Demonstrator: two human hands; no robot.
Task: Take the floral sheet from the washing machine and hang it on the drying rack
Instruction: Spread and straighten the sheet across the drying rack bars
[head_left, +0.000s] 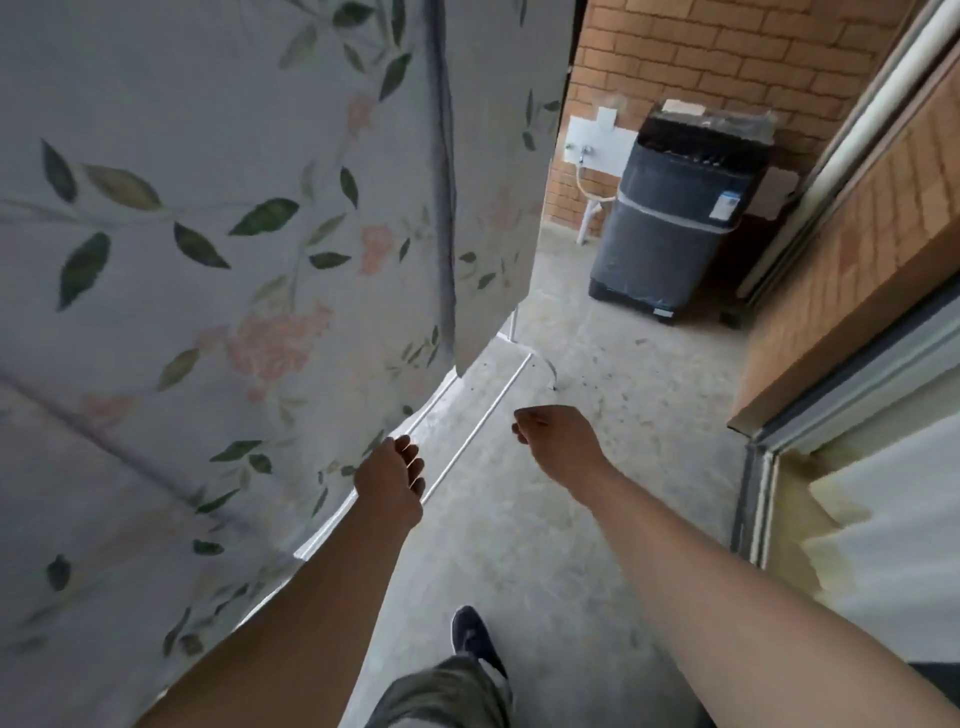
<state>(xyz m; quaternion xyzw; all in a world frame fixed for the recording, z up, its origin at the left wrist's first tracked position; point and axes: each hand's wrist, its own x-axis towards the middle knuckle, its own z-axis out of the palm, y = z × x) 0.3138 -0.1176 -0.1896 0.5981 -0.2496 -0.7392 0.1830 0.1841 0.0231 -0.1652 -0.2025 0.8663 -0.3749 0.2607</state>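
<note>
The floor (571, 493) is bare grey concrete with dark specks and faint stains, and it runs back to an orange brick wall (727, 47) at the far end. A white panel (602, 140) is fixed low on that wall, carrying a small tap (584, 151) with a pale hose (584, 184) hanging below it. A second brick wall (857, 249) lines the right side above a metal door frame (831, 395), a pale curtain (883, 519) shows behind the glass, and the light is soft and even.
</note>
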